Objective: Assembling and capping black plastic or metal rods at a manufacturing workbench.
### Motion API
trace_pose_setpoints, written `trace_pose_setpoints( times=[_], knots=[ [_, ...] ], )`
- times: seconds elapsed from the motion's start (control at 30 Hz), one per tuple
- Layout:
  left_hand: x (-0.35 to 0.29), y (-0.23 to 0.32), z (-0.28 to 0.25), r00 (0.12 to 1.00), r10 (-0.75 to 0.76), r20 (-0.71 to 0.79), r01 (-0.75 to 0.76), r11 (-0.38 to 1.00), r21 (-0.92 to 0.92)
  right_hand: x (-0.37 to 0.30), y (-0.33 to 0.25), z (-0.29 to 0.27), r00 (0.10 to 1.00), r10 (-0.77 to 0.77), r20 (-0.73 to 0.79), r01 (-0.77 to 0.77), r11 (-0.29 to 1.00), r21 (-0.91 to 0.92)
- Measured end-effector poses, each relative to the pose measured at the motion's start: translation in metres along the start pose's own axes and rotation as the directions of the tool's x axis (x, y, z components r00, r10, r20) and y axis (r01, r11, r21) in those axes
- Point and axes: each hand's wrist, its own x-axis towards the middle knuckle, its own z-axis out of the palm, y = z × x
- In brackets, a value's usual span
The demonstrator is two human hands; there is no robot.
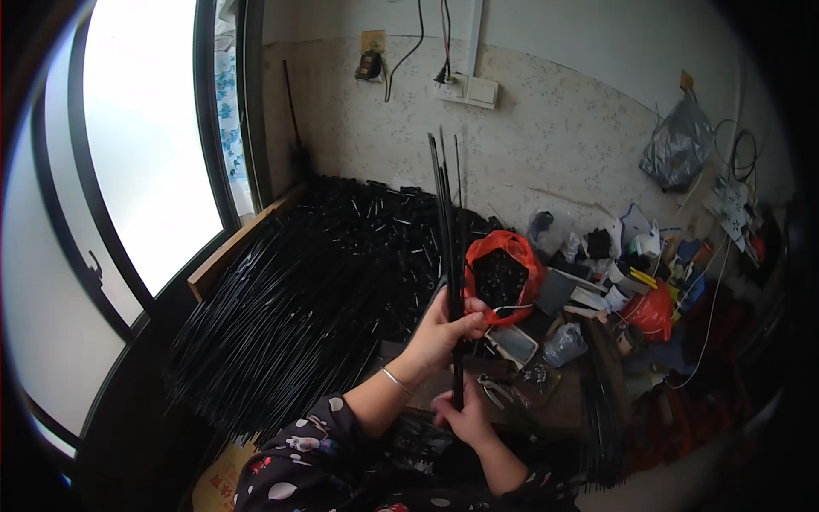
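Left hand (445,331), right hand (465,420) grip thin, straight black rods (449,230).

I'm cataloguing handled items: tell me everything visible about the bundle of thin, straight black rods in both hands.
The bundle of thin, straight black rods may be plastic or coated metal; I cannot tell which. It stands nearly upright, leaning slightly left, its upper tips uneven and spread, one rod standing apart on the right. The bare left hand grips it below the middle; the right hand holds its lower end. In the picture, it passes left of an open red plastic bag.
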Motion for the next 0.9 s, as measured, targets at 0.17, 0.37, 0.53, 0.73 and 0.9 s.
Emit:
trace_pose_setpoints(
  times=[0.17, 0.37, 0.53, 0.73, 0.9],
  knots=[
    [-0.014, -0.004, -0.016, 0.953, -0.304, -0.016, 0.303, 0.941, 0.15, -0.004, -0.007, -0.008, 0.988, 0.122, 0.092, -0.147, 0.92, 0.363],
    [-0.018, 0.009, -0.014, 0.963, -0.262, 0.062, 0.264, 0.964, -0.025, -0.014, -0.022, -0.022, 0.965, 0.157, 0.209, -0.236, 0.866, 0.441],
    [-0.021, 0.007, -0.008, 0.972, -0.204, 0.12, 0.213, 0.975, -0.068, -0.014, -0.01, -0.027, 0.892, 0.117, 0.437, -0.317, 0.851, 0.418],
    [0.017, 0.058, -0.036, 0.998, 0.056, -0.035, -0.063, 0.964, -0.258, -0.054, 0.029, -0.043, 0.852, 0.384, 0.356, -0.466, 0.866, 0.181],
    [0.032, 0.111, -0.083, 0.917, 0.235, -0.323, -0.283, 0.953, -0.11, -0.072, 0.038, -0.086, 0.99, 0.142, 0.025, -0.144, 0.97, 0.197]
  ],
)
